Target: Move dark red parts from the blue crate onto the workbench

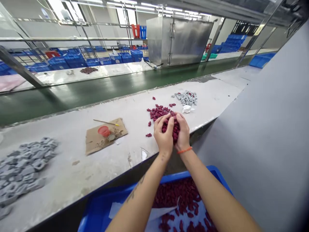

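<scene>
My left hand [165, 134] and my right hand [182, 131] are cupped together around a heap of small dark red pieces [174, 130] at the table's front edge. Fingers of both hands curl round the load, and the thumbs lie along its near side. Just beyond my fingertips, a loose pile of the same dark red pieces [158, 112] spreads over the white table [135, 112]. Below my forearms sits a blue bin [96, 209] holding many more red pieces [183, 193] and some white sheets. What exactly the pieces are, I cannot tell.
A pile of small grey pieces [188, 97] lies behind a crumpled white scrap [186, 109]. Left stand a cardboard sheet [94, 138], a red cup [103, 130] and a thin brush [105, 122]. Larger grey parts [26, 167] cover the far left. A green conveyor belt [116, 87] runs behind.
</scene>
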`<state>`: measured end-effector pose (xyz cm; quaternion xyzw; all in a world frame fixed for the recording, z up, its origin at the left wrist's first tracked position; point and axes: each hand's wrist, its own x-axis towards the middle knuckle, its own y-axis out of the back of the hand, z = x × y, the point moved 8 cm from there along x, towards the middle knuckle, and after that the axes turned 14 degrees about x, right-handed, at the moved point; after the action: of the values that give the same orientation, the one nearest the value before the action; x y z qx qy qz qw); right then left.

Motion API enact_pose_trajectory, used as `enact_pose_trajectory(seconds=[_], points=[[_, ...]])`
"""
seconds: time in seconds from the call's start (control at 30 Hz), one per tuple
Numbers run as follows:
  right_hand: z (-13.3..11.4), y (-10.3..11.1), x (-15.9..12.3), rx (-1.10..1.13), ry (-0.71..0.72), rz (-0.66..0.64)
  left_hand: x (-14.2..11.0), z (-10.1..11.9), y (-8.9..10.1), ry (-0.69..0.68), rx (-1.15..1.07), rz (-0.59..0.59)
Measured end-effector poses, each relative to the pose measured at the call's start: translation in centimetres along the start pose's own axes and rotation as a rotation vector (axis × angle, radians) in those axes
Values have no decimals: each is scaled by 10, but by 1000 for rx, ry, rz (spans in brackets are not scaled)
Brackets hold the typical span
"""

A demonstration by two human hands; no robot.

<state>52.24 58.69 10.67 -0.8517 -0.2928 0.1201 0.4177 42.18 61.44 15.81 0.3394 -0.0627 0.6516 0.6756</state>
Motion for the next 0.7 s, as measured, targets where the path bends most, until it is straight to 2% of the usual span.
enact_pose_trajectory(seconds=[0.07,0.17,0.23,0.3,0.37,0.43,0.53,0.63,0.7], points=[[22,-17,32,-55,61,-34,34,-17,-11,-47,58,-4],[51,-29,65,-205,121,-78,69,-41,-26,-90,183,-101],[60,-35,80,-336,141,-140,83,-51,-31,-109,270,-216],[57,-42,88,-479,144,-254,86,-55,-28,-135,352,-352],[46,-46,86,-632,141,-397,76,-56,-17,-170,439,-498],[32,-39,73,-806,149,-503,55,-57,-1,-208,537,-624],[20,-11,44,-1082,166,-528,17,-63,17,-268,690,-733],[31,13,20,-1287,153,-528,-5,-70,14,-321,804,-760],[44,18,19,-1381,146,-515,-4,-72,4,-346,843,-769]])
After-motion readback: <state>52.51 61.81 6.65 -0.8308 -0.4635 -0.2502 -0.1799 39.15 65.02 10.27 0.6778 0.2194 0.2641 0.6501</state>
